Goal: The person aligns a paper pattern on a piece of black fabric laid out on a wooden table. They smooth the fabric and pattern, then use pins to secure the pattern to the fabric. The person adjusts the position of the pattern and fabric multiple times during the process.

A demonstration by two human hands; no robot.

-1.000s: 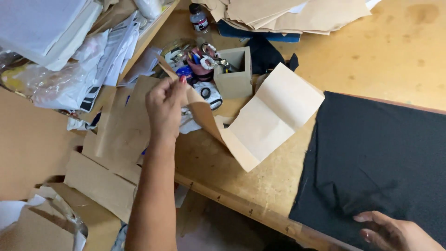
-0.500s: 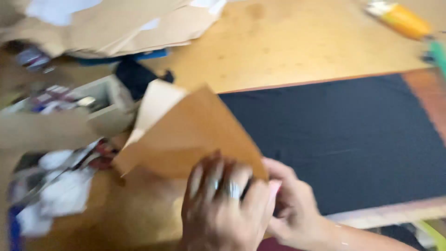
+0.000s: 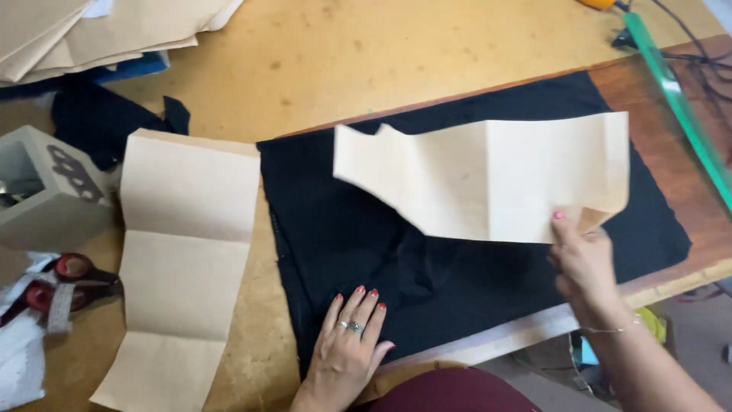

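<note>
A black fabric piece [image 3: 343,221] lies flat on the wooden table [image 3: 366,69]. My left hand [image 3: 347,343] rests flat on the fabric's near edge, fingers spread, holding nothing. My right hand [image 3: 583,259] pinches the lower right corner of a tan paper pattern piece [image 3: 488,179] and holds it above the fabric. A second tan paper piece [image 3: 179,267], creased by folds, lies flat on the table to the left of the fabric.
Red-handled scissors [image 3: 65,278] lie at the left edge, beside a small grey box [image 3: 49,198]. A stack of tan paper [image 3: 99,27] sits at the back left. A green clear ruler [image 3: 679,99] and dark cables [image 3: 701,57] are at the right.
My left hand left the clutter at the left and now rests on the black fabric. My right hand has picked up a paper piece and holds it spread over the fabric. The view shifted right.
</note>
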